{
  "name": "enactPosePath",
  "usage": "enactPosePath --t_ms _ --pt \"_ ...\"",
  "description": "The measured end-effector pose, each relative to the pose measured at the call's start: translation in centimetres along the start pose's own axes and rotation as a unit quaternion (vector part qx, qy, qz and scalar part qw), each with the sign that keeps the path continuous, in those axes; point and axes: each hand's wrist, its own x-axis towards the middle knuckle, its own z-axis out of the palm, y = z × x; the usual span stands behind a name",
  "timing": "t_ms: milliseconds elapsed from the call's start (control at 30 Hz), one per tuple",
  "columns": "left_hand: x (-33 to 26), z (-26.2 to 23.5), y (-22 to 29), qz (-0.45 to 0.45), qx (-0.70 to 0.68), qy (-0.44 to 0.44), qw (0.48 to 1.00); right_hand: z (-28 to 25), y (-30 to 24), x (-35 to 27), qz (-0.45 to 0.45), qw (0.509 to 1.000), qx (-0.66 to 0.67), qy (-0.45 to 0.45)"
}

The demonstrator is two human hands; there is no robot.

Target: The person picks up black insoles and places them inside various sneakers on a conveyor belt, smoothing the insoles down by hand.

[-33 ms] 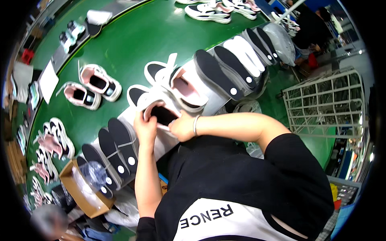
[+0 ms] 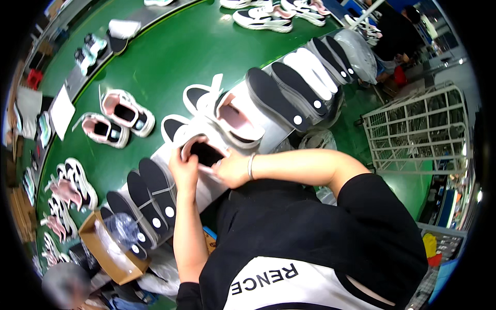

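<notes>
Both hands are at the collar of a white sneaker (image 2: 190, 135) with pink lining and a dark inside. My left hand (image 2: 184, 168) grips the left side of its opening, thumb toward the rim. My right hand (image 2: 232, 168), with a bracelet at the wrist, is closed on the right side of the collar; its fingertips are partly hidden. A second white sneaker (image 2: 240, 121) with pink lining lies just beyond, close against the first. Stacked black insoles (image 2: 155, 178) stand to the left, and more black insoles (image 2: 279, 98) to the right.
A green conveyor belt (image 2: 170, 57) runs past, carrying a pair of sneakers (image 2: 126, 111) and several others. At lower left, a cardboard box (image 2: 124, 274) holds clear plastic, near another person's head (image 2: 66, 284). White insoles (image 2: 310, 72) lie farther right. A white wire cart (image 2: 413, 129) stands at right.
The view has shifted slightly, so the belt and shoes sit a little differently in it. Both hands stay on the same sneaker's collar.
</notes>
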Motion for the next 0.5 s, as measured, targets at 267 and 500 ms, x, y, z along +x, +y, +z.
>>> enactPosePath --t_ms 267,500 --pt "-0.3 -2.6 4.6 0.206 0.402 0.270 0.850 -3.8 16.9 -8.8 0.202 0.861 0.152 0.442" --pt "3.9 6.8 6.9 0.139 0.193 0.007 0.971 2.9 27.5 -9.2 0.449 0.807 0.008 0.383"
